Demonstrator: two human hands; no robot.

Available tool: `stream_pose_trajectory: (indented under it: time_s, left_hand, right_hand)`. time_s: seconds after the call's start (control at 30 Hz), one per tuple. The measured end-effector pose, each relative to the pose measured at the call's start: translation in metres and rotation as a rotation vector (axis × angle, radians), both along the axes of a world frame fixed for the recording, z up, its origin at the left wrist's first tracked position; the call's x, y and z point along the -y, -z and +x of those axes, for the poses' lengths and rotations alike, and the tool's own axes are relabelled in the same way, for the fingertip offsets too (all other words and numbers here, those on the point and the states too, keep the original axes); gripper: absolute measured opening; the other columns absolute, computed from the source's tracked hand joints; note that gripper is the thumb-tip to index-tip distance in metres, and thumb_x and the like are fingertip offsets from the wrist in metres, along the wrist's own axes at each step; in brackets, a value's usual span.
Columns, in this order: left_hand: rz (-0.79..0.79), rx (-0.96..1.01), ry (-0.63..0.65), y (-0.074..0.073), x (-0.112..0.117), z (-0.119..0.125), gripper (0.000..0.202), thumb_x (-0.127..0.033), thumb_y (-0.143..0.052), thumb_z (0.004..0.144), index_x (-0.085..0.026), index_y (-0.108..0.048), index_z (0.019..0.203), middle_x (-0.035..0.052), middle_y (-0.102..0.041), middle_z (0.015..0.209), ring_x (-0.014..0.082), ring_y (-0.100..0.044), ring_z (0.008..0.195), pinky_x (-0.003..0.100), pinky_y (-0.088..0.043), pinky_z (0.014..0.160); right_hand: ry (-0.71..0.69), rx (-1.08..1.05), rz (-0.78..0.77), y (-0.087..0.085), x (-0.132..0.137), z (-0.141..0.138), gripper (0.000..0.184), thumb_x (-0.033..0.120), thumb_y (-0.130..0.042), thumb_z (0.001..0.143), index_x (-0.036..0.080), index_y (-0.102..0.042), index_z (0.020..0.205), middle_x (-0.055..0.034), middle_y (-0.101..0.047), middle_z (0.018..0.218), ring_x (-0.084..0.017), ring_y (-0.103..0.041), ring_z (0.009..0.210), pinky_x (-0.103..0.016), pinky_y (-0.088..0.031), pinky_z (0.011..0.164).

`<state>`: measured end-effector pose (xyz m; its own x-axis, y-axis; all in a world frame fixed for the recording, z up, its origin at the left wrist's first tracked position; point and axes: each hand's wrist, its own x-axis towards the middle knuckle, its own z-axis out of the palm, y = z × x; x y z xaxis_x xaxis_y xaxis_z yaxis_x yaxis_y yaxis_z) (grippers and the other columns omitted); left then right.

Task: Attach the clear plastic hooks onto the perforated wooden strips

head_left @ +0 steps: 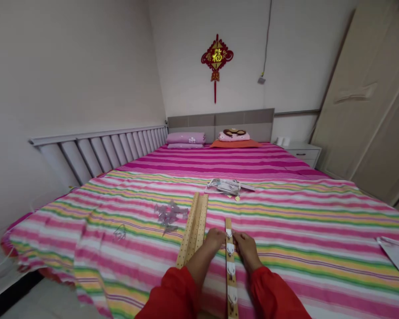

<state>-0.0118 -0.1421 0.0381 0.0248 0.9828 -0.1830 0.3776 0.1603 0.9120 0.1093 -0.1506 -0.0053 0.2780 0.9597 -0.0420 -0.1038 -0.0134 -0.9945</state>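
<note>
In the head view, the person's left hand (214,239) and right hand (247,249) pinched the wooden strip (229,259) from either side, beside its farthest white hook (229,233); the strip lay on the striped cloth (302,248), right of the drilled boards (189,231)

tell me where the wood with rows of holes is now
In the head view, the perforated wood lies on the striped sheet, just left of centre, between the translucent pieces and, to its right, the white-hooked strip.

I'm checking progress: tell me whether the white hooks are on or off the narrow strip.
On: four white hooks sit along the narrow strip; whether they are fastened, I cannot tell.
</note>
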Motion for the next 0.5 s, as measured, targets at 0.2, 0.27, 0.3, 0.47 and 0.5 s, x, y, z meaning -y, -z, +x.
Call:
stream_pose_trajectory:
  time_s: [0.2, 0.27, 0.3, 0.47, 0.5]
  left_hand:
    - [0.321, -0.061, -0.298, -0.027, 0.030, -0.098, 0.012, -0.025, -0.055, 0.064, -0.018, -0.063, 0.070, 0.0012, -0.065, 0.071, 0.0161, -0.059, 0.072, 0.026, -0.045, 0.068]
    - [0.448, -0.156, -0.495, -0.025, 0.039, -0.138, 0.012, -0.029, -0.055, 0.064, -0.019, -0.060, 0.068, -0.0021, -0.057, 0.061, 0.0152, -0.054, 0.062, 0.026, -0.043, 0.062]
    - [0.471, -0.193, -0.532, -0.022, 0.042, -0.155, 0.012, -0.031, -0.056, 0.064, -0.019, -0.059, 0.068, -0.0029, -0.055, 0.059, 0.0151, -0.053, 0.060, 0.026, -0.042, 0.061]
    - [0.449, -0.388, -0.556, -0.005, 0.050, -0.201, 0.011, -0.029, -0.057, 0.065, -0.020, -0.055, 0.070, -0.0042, -0.051, 0.058, 0.0150, -0.051, 0.058, 0.024, -0.037, 0.058]
    - [0.440, -0.433, -0.550, -0.003, 0.050, -0.203, 0.010, -0.029, -0.057, 0.065, -0.020, -0.054, 0.069, -0.0043, -0.051, 0.058, 0.0150, -0.051, 0.058, 0.024, -0.036, 0.057]
  right_hand:
    - [-0.056, -0.091, 0.004, -0.008, 0.015, 0.004, 0.043, 0.060, -0.066, 0.062, 0.020, -0.054, 0.051, 0.0074, -0.040, 0.032, -0.008, -0.033, 0.032, -0.023, -0.022, 0.036]
    - [-0.058, -0.110, 0.014, -0.008, 0.016, 0.004, 0.042, 0.059, -0.067, 0.061, 0.019, -0.055, 0.053, 0.0081, -0.040, 0.031, -0.007, -0.031, 0.032, -0.022, -0.021, 0.036]
    - [-0.057, -0.119, 0.018, -0.008, 0.016, 0.004, 0.042, 0.059, -0.068, 0.060, 0.019, -0.055, 0.053, 0.0084, -0.039, 0.031, -0.007, -0.031, 0.032, -0.022, -0.021, 0.036]
    - [-0.055, -0.149, 0.032, -0.006, 0.015, 0.003, 0.043, 0.058, -0.070, 0.059, 0.019, -0.055, 0.053, 0.0085, -0.039, 0.031, -0.006, -0.029, 0.032, -0.022, -0.019, 0.037]
    - [-0.056, -0.154, 0.033, -0.006, 0.016, 0.003, 0.043, 0.059, -0.070, 0.059, 0.019, -0.055, 0.053, 0.0085, -0.039, 0.031, -0.006, -0.029, 0.032, -0.022, -0.019, 0.037]
